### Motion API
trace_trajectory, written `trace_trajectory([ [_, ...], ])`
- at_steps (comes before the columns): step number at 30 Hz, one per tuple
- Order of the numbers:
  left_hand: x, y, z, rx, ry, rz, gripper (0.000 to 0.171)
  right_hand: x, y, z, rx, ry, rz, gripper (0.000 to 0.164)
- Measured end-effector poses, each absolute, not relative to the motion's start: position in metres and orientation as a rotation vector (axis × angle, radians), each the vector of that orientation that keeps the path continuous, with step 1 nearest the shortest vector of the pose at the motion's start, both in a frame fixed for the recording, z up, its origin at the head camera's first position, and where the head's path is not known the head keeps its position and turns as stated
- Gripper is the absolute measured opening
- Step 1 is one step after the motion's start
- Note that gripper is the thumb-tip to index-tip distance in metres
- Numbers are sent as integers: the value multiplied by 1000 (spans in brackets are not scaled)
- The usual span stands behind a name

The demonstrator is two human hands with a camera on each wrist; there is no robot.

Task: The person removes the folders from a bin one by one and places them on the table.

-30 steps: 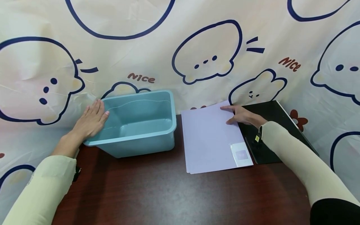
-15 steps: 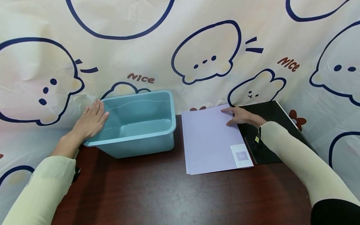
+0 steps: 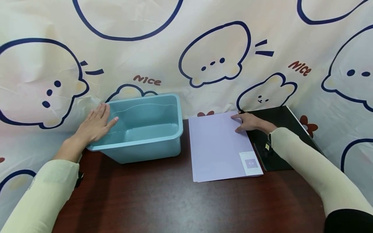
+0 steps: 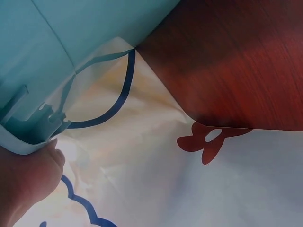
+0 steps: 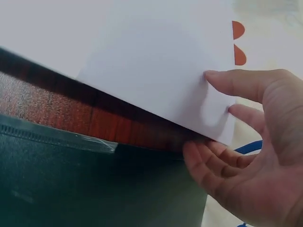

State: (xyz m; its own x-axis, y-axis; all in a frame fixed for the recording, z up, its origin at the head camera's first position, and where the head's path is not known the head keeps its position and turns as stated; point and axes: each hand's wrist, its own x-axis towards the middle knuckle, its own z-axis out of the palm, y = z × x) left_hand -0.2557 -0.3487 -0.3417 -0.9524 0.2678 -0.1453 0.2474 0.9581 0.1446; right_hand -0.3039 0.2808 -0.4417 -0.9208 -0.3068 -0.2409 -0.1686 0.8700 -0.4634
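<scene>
My left hand [image 3: 97, 124] lies over the left rim of a light blue plastic bin [image 3: 145, 150], with its fingers straight; the left wrist view shows part of that hand [image 4: 31, 177] at the bin's edge. My right hand [image 3: 249, 122] is at the far right corner of a lilac file folder [image 3: 217, 145] that has a white label [image 3: 250, 163] near its front corner. Thumb and index finger touch the folder's top face, while the other fingers of the right hand [image 5: 251, 146] sit at its side edge. A second sheet edge shows along the folder's left side.
A dark green flat folder [image 3: 276, 155] with a white edge lies right of the lilac one, partly beneath my right forearm. The brown wooden table [image 3: 175, 204] stretches in front. A cloth printed with cartoon outlines [image 3: 214, 38] hangs behind and at the sides.
The lilac folder's far right corner has come down and nearer, and its label now lies without glare. My left thumb has spread away from the fingers. The bin has stayed put.
</scene>
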Motion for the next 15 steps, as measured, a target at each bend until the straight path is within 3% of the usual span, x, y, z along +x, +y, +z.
trace_trajectory([
  [15,-263,-338,-327,396,2979,131,101,-286,304,-389,-449,3022,-368,76],
])
